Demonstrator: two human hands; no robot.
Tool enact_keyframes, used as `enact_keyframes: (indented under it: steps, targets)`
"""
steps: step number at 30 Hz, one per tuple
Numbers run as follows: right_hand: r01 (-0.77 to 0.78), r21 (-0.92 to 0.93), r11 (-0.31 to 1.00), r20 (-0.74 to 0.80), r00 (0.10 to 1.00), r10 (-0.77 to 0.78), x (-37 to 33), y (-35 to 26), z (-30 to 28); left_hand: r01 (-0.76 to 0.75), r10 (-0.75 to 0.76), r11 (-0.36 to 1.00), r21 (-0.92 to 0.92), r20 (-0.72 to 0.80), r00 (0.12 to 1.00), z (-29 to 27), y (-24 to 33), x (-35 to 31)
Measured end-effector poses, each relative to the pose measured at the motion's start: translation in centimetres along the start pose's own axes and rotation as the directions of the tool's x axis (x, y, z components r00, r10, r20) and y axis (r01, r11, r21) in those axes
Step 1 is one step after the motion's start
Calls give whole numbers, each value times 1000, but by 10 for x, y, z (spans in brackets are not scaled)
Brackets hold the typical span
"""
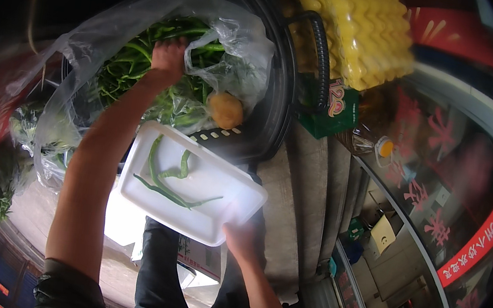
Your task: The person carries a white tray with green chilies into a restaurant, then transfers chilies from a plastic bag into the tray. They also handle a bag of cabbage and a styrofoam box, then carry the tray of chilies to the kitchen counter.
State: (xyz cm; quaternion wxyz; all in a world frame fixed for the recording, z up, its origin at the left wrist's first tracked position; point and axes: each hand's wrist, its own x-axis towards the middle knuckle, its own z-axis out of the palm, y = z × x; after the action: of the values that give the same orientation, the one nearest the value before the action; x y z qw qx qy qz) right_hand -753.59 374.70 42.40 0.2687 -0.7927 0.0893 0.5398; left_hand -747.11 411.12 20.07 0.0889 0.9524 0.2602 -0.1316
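Tray (212, 171) in right hand (239, 237), three peppers (154, 159) inside, left hand (169, 56) in bag (233, 37)

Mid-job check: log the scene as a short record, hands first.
Left hand: among long green peppers in a clear plastic bag
Right hand: holding a white rectangular plastic tray by its edge
Tray contents: a few slender green peppers
Bag location: inside a black plastic basket
Beside bagged peppers: round tan item, kind unclear
Upper right: stacked yellow bumpy trays
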Motion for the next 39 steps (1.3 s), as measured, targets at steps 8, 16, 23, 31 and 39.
enact_keyframes:
  steps: [8, 16, 23, 31, 39]
  targets:
    - [-32, 172, 985, -30, 999, 38, -12, -31, -13, -79, 83, 996, -28, 158, 984, -124, -15, -36]
    - [101, 179, 979, -50, 994, -93, -18, -43, -21, -179, 184, 982, 60, -93, 978, -252, -22, -128]
    - [150, 450, 880, 52, 980, -194, 4, -34, -22, -66, 123, 983, 170, -350, 929, -363, -2, -211]
    - [321, 438, 840, 96, 912, -399, 31, -23, -32, -384, 336, 908, -167, -259, 906, -338, 82, -237]
    - [321, 426, 846, -151, 947, -284, 24, -7, -82, -518, 501, 742, -425, -162, 850, -234, 153, -191]
